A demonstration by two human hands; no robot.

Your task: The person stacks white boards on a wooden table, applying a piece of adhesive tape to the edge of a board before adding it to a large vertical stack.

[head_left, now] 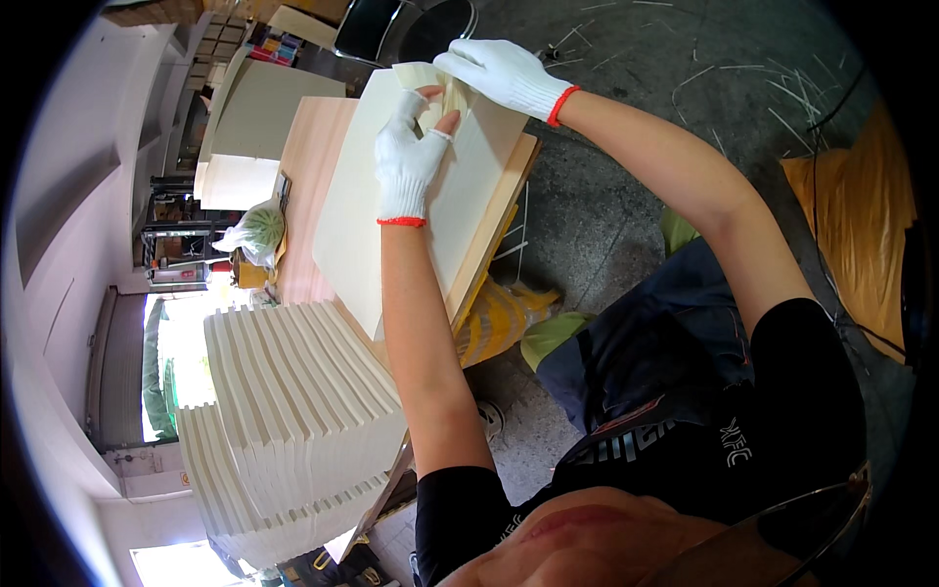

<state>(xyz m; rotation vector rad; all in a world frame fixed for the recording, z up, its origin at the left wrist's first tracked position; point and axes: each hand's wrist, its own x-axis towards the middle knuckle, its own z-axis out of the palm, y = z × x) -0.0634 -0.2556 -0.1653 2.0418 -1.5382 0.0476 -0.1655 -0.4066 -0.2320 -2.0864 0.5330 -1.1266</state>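
Note:
At the far end of a pale, smooth board, my left hand curves its thumb and forefinger around a pale yellowish, slightly shiny piece. What kind of piece it is does not show clearly. My right hand reaches across from the right, its fingers together and bent down over the far edge of that piece; their tips are partly hidden. Both hands wear white knitted gloves with red cuffs. The left thumb and forefinger tips are bare.
Tall stacks of cream-coloured panels stand near left, beside the pinkish wooden surface. A bagged green round thing sits beyond it. Thin offcut strips litter the grey floor. Under the board is a yellow-taped bundle; a black chair stands far off.

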